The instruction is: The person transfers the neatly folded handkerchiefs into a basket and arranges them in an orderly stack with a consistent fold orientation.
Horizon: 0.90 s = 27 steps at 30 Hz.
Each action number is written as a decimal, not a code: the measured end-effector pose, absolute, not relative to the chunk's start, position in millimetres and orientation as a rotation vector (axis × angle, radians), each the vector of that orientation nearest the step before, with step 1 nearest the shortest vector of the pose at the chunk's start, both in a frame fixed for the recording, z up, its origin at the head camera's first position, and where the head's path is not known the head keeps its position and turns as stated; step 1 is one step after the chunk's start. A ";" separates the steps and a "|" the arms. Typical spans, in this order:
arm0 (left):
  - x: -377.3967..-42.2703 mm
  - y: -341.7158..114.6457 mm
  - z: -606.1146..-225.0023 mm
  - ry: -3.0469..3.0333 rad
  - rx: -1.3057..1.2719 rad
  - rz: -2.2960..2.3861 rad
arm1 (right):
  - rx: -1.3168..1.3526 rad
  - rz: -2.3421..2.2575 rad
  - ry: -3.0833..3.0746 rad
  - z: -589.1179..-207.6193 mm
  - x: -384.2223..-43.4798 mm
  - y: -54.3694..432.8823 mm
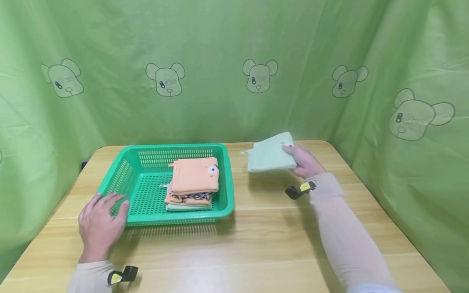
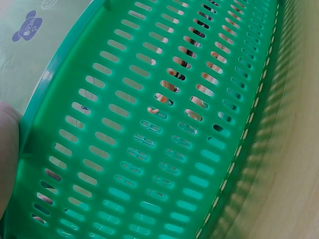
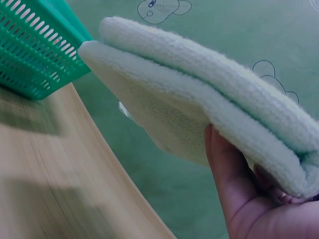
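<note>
My right hand (image 1: pixel 305 162) holds a folded pale green towel (image 1: pixel 272 154) above the table, right of the green basket (image 1: pixel 230 195). Up close in the right wrist view, the towel (image 3: pixel 164 84) shows thick, fluffy layers, gripped at its folded end. My left hand (image 1: pixel 100 224) grips the basket's front left corner, fingers over the rim; skin shows through slots in the wall. Inside the basket's right part sits a stack of folded towels: a peach towel (image 1: pixel 194 175) on top, a dark-patterned towel (image 1: pixel 199 196), another peach one and a pale green towel (image 1: pixel 188 207) at the bottom.
The basket stands on a light wooden table (image 1: pixel 253 252). A green curtain (image 1: pixel 212 110) with printed bear heads hangs behind and at both sides. Black wrist cameras are strapped to both sleeves.
</note>
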<state>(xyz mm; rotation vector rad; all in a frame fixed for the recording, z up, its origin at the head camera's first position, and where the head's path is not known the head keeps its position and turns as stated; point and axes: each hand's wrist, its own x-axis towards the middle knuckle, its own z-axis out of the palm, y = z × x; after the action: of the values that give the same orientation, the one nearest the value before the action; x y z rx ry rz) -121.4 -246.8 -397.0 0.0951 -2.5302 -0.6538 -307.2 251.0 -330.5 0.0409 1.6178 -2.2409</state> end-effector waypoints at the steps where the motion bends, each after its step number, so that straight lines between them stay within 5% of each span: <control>1: -121.4 -246.9 -397.1 -2.529 0.095 -0.654 | 0.033 -2.243 1.610 -329.6 -307.4 249.3; 27: -120.3 -246.3 -395.1 -2.547 0.108 -0.652 | -0.048 -2.320 1.473 -316.5 -309.6 195.7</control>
<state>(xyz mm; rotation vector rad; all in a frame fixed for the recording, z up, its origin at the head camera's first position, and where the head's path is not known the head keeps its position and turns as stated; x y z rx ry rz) -120.3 -246.3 -395.1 0.1080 -2.5468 -0.6519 -309.6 195.7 -316.5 -0.0480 1.4729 -2.3203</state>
